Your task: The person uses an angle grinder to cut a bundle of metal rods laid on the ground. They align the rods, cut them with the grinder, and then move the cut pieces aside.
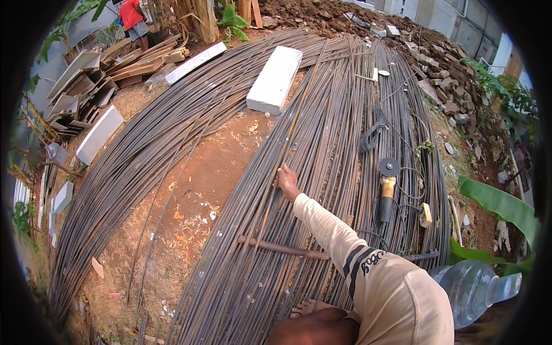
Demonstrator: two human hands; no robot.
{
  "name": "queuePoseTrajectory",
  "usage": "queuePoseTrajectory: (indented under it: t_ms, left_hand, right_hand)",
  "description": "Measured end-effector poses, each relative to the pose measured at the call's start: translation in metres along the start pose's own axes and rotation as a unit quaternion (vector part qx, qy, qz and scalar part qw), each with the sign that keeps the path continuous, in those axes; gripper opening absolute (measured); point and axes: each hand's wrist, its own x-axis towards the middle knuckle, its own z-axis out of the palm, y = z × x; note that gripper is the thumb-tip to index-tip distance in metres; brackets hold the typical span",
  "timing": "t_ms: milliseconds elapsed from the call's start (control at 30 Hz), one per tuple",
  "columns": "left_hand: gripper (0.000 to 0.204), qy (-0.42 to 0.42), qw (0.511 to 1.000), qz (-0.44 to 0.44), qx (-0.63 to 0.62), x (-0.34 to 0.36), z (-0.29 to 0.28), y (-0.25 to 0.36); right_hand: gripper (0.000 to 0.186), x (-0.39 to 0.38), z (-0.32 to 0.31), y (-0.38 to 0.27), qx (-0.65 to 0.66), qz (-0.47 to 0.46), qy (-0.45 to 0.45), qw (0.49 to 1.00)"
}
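My right hand reaches in from the lower right in a beige sleeve with dark bands. Its fingers are closed around a thin, rust-brown steel bar that slants along the top of a wide bundle of rebar. Below the hand, a brown wooden handle lies across the bars, its right end hidden behind my arm. To the right of the forearm an angle grinder with a yellow-and-black body and dark disc rests on the rebar. My left hand is out of sight.
A white block sits across the bars ahead. A second rebar bundle curves along the left. Scrap boards and a person in red are far left. Right are a coiled wire, a clear water jug and rubble.
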Motion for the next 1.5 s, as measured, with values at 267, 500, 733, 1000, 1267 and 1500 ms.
queuePoseTrajectory:
  t_ms: [267, 500, 733, 1000, 1267, 1500]
  left_hand:
    - [0.067, -0.001, 1.000, -0.014, -0.008, -0.009, 0.024, -0.097]
    - [0.051, 0.035, 0.999, 0.003, -0.016, -0.040, -0.001, 0.006]
    - [0.030, 0.110, 0.992, 0.021, -0.052, -0.050, 0.024, 0.013]
    - [0.029, 0.117, 0.989, -0.001, -0.093, -0.047, 0.035, 0.005]
    - [0.030, 0.134, 0.991, 0.019, -0.015, -0.051, 0.026, 0.002]
    - [0.030, 0.137, 0.990, 0.036, -0.013, -0.057, 0.023, 0.006]
  right_hand:
    - [0.063, 0.004, 0.010, -0.024, -0.045, -0.027, -0.031, 0.998]
    - [0.061, -0.014, -0.017, -0.001, -0.304, -0.238, 0.163, 0.908]
    - [0.028, -0.105, 0.074, -0.018, -0.363, -0.473, -0.217, 0.773]
    - [0.035, -0.079, 0.211, 0.037, -0.562, -0.410, -0.334, 0.636]
    - [0.036, -0.058, 0.262, 0.085, -0.678, -0.379, -0.230, 0.586]
    - [0.032, -0.012, 0.265, 0.101, -0.654, -0.373, -0.257, 0.606]
